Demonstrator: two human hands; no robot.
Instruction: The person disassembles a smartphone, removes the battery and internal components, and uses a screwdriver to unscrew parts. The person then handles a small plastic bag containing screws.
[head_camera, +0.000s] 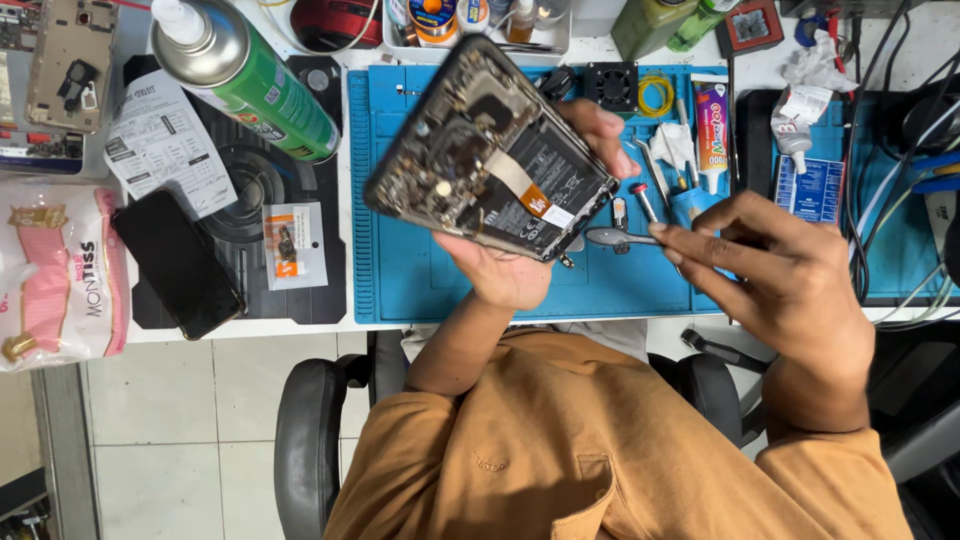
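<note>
Cluttered with tools, the white workbench (250, 328) carried a blue repair mat (400, 270). Above the mat, the left hand (510, 262) held an opened phone (490, 150) tilted, its fingers wrapped round the far edge and the palm under the near edge, the inner boards and battery facing up. Just beside the phone's lower corner, the right hand (790, 275) pinched metal tweezers (620, 238) between pressed-together fingers. A green spray can (250, 75) lay well apart on the left, near a black phone (178, 265).

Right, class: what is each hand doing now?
Left hand: holding the opened phone.
Right hand: closed, pinching metal tweezers.
</note>
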